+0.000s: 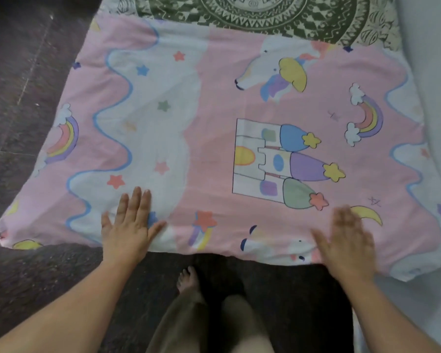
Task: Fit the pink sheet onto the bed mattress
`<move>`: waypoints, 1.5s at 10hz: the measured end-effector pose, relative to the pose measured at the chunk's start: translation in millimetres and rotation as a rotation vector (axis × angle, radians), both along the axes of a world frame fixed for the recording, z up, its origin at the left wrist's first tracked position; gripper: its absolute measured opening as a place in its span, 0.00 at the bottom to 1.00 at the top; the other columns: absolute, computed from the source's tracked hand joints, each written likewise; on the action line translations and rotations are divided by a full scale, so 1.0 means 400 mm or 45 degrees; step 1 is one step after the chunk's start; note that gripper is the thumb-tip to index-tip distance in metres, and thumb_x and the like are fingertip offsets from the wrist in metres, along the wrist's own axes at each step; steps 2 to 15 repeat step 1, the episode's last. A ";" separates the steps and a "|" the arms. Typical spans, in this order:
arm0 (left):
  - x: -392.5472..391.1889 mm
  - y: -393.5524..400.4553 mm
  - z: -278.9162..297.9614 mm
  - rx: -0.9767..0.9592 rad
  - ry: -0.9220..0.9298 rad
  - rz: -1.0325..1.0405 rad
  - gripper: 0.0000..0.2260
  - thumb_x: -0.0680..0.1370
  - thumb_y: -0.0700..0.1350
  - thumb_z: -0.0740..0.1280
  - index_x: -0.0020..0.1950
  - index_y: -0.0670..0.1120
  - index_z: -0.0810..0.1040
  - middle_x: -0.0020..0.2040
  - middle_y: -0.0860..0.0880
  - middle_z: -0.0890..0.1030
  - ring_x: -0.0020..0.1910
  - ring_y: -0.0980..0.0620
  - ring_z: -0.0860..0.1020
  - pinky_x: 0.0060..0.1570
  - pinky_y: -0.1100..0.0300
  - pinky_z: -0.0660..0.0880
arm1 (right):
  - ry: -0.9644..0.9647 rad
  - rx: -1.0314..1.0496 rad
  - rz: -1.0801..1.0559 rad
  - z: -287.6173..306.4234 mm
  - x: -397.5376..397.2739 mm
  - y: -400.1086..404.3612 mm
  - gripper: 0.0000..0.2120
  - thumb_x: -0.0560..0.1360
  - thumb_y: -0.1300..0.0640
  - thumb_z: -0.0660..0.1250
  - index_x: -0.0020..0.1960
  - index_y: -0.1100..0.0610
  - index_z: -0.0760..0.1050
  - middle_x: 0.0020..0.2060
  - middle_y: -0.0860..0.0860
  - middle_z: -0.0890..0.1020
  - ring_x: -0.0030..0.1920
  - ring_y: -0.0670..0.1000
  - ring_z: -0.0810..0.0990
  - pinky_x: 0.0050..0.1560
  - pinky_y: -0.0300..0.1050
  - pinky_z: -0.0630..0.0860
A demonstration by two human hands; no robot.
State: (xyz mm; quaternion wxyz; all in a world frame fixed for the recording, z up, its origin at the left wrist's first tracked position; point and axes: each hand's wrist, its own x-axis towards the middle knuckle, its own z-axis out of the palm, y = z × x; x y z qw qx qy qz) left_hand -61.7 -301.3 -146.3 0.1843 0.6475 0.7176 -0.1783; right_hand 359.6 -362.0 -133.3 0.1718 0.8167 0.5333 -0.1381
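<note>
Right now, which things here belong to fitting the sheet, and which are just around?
Part of the job:
pink sheet
left hand
right hand

Just around:
green patterned cloth
dark floor

A green-and-cream patterned cloth [252, 14] lies above dark speckled floor [23, 98].

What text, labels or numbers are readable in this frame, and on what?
None readable.
The pink sheet carries only pictures: castle, unicorn, rainbows, stars, moon.
Two small purple scribbles on it are too blurred to read.
The green patterned cloth beyond shows ornament only.
</note>
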 end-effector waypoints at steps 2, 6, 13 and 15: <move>0.038 0.038 0.079 -0.111 0.085 -0.088 0.39 0.76 0.66 0.53 0.76 0.53 0.33 0.78 0.53 0.37 0.77 0.46 0.41 0.72 0.38 0.47 | -0.029 -0.163 -0.010 0.049 0.026 0.004 0.40 0.75 0.33 0.43 0.78 0.59 0.45 0.78 0.56 0.51 0.77 0.57 0.52 0.72 0.59 0.58; 0.038 0.038 0.079 -0.111 0.085 -0.088 0.39 0.76 0.66 0.53 0.76 0.53 0.33 0.78 0.53 0.37 0.77 0.46 0.41 0.72 0.38 0.47 | -0.029 -0.163 -0.010 0.049 0.026 0.004 0.40 0.75 0.33 0.43 0.78 0.59 0.45 0.78 0.56 0.51 0.77 0.57 0.52 0.72 0.59 0.58; 0.038 0.038 0.079 -0.111 0.085 -0.088 0.39 0.76 0.66 0.53 0.76 0.53 0.33 0.78 0.53 0.37 0.77 0.46 0.41 0.72 0.38 0.47 | -0.029 -0.163 -0.010 0.049 0.026 0.004 0.40 0.75 0.33 0.43 0.78 0.59 0.45 0.78 0.56 0.51 0.77 0.57 0.52 0.72 0.59 0.58; 0.038 0.038 0.079 -0.111 0.085 -0.088 0.39 0.76 0.66 0.53 0.76 0.53 0.33 0.78 0.53 0.37 0.77 0.46 0.41 0.72 0.38 0.47 | -0.029 -0.163 -0.010 0.049 0.026 0.004 0.40 0.75 0.33 0.43 0.78 0.59 0.45 0.78 0.56 0.51 0.77 0.57 0.52 0.72 0.59 0.58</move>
